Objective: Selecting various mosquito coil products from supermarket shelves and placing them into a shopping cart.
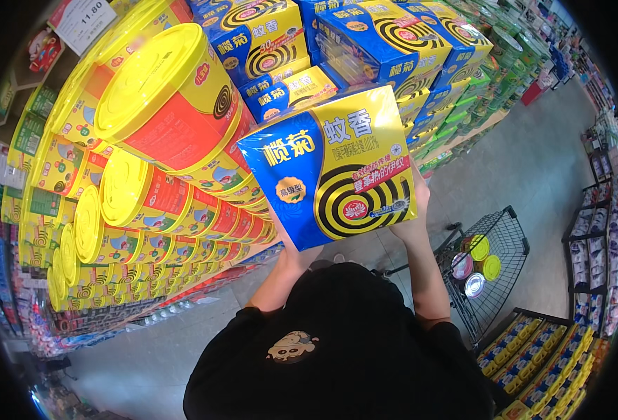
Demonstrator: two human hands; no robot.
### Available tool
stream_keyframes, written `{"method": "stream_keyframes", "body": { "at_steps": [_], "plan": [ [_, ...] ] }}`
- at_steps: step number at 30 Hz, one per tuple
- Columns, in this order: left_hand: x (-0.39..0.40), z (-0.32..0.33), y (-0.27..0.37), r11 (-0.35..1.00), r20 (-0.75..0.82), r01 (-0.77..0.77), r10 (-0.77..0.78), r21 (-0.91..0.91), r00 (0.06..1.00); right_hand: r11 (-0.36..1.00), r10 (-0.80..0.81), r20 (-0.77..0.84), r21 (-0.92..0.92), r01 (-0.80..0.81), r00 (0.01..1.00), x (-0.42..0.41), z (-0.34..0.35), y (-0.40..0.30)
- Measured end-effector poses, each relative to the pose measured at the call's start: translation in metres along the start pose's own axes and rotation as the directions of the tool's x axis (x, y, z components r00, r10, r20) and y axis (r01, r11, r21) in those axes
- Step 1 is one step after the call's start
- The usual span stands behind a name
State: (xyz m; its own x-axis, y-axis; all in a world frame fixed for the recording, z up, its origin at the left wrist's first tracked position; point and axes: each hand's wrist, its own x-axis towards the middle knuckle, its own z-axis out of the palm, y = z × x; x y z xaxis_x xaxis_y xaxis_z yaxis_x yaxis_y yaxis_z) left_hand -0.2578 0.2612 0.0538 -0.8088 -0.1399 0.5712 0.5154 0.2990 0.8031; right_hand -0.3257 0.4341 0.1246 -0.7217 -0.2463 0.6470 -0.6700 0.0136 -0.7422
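A blue and yellow box of mosquito coils [335,173], wrapped in clear film, is held up in front of me between both hands. My left hand [293,245] grips its lower left side, with most of the fingers hidden by the box. On its right side is my right hand [414,210], its fingertips partly behind the box. Just beyond, similar boxes [267,44] are stacked on the display. To the left of the held box stands a large yellow and red lidded tub [172,105], printed with a coil picture.
More yellow tubs [146,194] are stacked in rows at left, below a price card [83,23]. A wire shopping cart [492,278] with several round containers stands on the tiled floor [540,157] at right. Green cans [508,47] line the far display; shelves [592,236] border the aisle.
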Motion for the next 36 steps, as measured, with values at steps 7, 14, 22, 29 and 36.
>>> {"method": "stream_keyframes", "body": {
  "at_steps": [7, 14, 22, 29, 36],
  "plan": [
    [-0.005, 0.001, -0.010, 0.999, -0.043, -0.002, 0.004, 0.038, 0.999, 0.991, 0.081, -0.074, -0.097, -0.088, 0.994, -0.010, -0.002, 0.011],
    [-0.018, -0.001, 0.004, 0.993, 0.022, 0.106, -0.105, -0.045, 0.994, 0.994, -0.034, -0.009, -0.100, 0.033, 0.999, -0.015, -0.006, -0.011],
    [-0.026, 0.024, 0.013, 0.999, 0.009, 0.030, -0.031, 0.026, 0.999, 0.980, -0.128, -0.086, -0.163, 0.113, 0.988, -0.061, -0.025, -0.005],
    [-0.045, 0.016, 0.020, 0.996, 0.099, 0.005, -0.014, 0.091, 0.995, 0.983, -0.009, -0.176, -0.182, -0.024, 0.984, -0.087, -0.041, -0.007],
    [-0.045, 0.025, 0.020, 0.982, 0.157, -0.109, 0.085, 0.151, 0.984, 0.937, 0.326, 0.025, 0.122, -0.327, 0.945, -0.135, -0.053, -0.005]
  ]
}}
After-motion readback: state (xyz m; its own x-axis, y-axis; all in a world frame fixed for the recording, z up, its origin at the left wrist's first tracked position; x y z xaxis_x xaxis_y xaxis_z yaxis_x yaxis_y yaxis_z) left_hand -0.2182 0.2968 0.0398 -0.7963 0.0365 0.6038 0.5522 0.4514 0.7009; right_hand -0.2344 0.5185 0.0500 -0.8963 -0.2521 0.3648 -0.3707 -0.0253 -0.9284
